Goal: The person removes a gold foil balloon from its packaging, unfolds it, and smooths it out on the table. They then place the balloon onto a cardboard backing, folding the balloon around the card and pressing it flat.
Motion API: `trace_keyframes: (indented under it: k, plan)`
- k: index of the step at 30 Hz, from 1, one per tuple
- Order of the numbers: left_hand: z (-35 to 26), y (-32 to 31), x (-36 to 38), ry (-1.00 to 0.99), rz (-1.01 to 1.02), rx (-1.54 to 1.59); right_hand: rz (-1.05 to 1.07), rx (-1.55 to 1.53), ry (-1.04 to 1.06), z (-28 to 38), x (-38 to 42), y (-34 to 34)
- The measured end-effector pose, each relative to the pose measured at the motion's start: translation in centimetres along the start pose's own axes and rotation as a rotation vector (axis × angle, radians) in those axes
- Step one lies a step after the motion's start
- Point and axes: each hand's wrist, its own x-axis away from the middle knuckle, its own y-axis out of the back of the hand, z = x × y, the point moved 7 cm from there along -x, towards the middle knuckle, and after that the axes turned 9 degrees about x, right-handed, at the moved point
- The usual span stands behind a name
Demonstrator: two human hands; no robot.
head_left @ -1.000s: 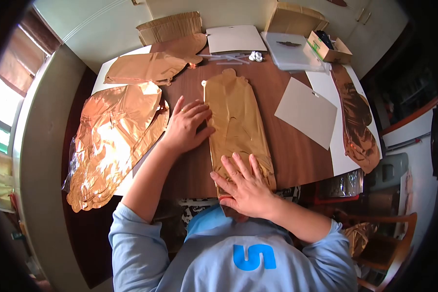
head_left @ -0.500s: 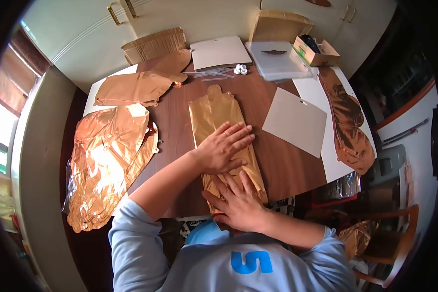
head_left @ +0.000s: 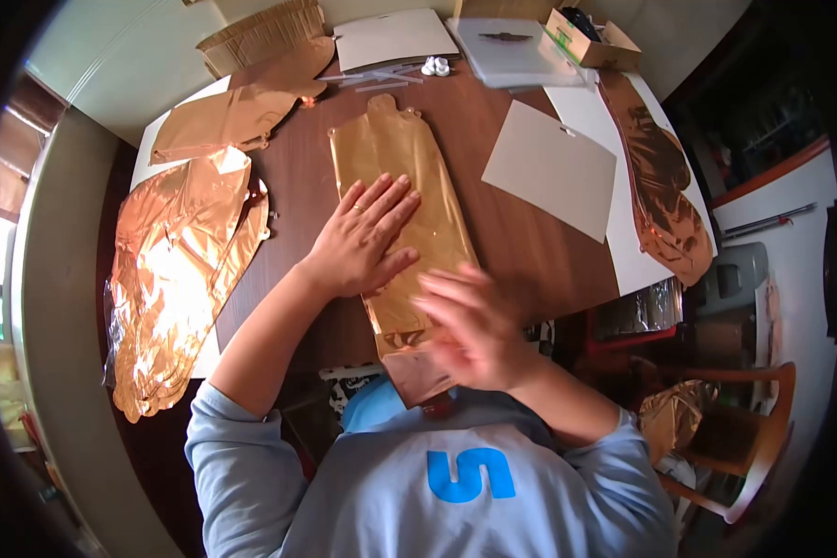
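"While the left hand [head_left: 363, 240] lies flat and released on the gold foil [head_left: 437, 237], fingers outstretched, what about the right hand [head_left: 479, 325]?"

"Blurred over the gold foil's near end; I can't tell whether it grips."

"And the gold foil?"

"Down the worktop's [head_left: 539, 251] middle, its end past the near edge, between copper foil [head_left: 181, 270] at the left edge and a white card [head_left: 553, 172]."

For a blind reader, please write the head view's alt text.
A person's left hand lies on gold foil; the blurred right hand is near its near end. Copper foil lies left on the table, white card right.
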Motion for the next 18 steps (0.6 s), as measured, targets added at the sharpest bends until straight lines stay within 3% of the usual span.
trace_keyframes:
  k: [3,5,8,9,11,14,18]
  plan:
    - [0.0,-0.1,0.0,0.006,-0.013,-0.011,-0.326,-0.061,-0.187,-2.0,4.7,5.2]
    - [0.1,-0.3,0.0,0.012,-0.008,-0.03,-0.331,-0.274,-0.588,-4.3,10.0,5.1]
    - [0.1,-0.3,0.0,0.026,-0.008,-0.033,-0.202,-0.642,-1.051,-6.2,16.6,-0.3]
    - [0.1,-0.3,0.1,0.027,-0.012,-0.023,-0.128,-0.797,-0.989,-5.5,15.7,-2.1]
    - [0.2,-0.4,0.0,0.031,-0.01,-0.014,-0.203,-1.174,-0.897,-4.6,14.2,-5.2]
    - [0.4,-0.4,0.0,0.032,0.003,-0.005,-0.097,-1.423,-1.018,-3.5,15.0,-8.7]
    - [0.2,-0.1,-0.1,0.034,0.003,0.02,0.101,-1.223,-1.175,0.1,12.7,-6.1]
